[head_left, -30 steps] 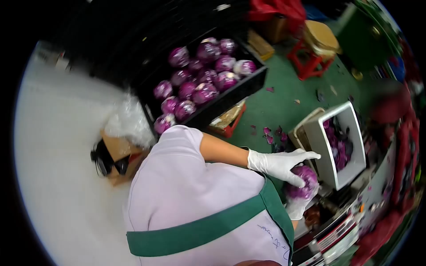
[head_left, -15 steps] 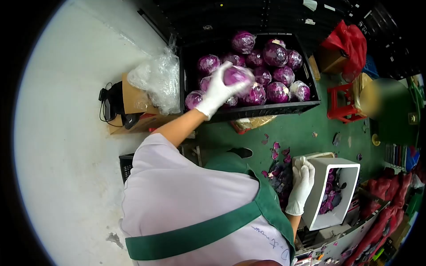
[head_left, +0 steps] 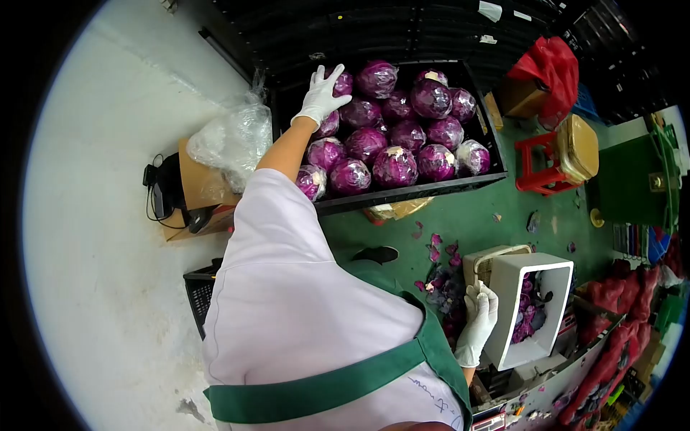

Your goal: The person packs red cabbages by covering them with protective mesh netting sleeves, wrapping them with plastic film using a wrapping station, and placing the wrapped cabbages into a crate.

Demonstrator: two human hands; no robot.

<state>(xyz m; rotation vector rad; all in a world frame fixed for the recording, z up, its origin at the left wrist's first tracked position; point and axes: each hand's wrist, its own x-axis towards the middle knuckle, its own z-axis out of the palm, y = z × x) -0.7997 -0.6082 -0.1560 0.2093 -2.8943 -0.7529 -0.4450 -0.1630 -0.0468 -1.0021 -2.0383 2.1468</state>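
My left hand [head_left: 322,95], in a white glove, reaches to the black crate's [head_left: 417,191] back left corner. Its fingers are spread against a wrapped purple cabbage [head_left: 340,82] without closing round it. Several more purple cabbages in clear film fill the crate, one lying on top of others [head_left: 431,98]. My right hand [head_left: 480,316], also gloved, is low on the right beside a white box [head_left: 509,309]. Its fingers are curled together; what they hold, if anything, is too small to make out. Loose purple leaves [head_left: 528,316] lie inside that box.
A beige basket [head_left: 474,264] touches the white box. Leaf scraps [head_left: 445,291] litter the green floor. A red stool [head_left: 535,164] stands at the right. Left of the crate are clear plastic film [head_left: 233,140] and a cardboard box [head_left: 198,176]. Red sacks [head_left: 607,366] lie at the lower right.
My left hand moved from beside my right hand to the crate with a cabbage, then to the back left corner, where its fingers opened. My right hand let go of the cabbage and curled up.
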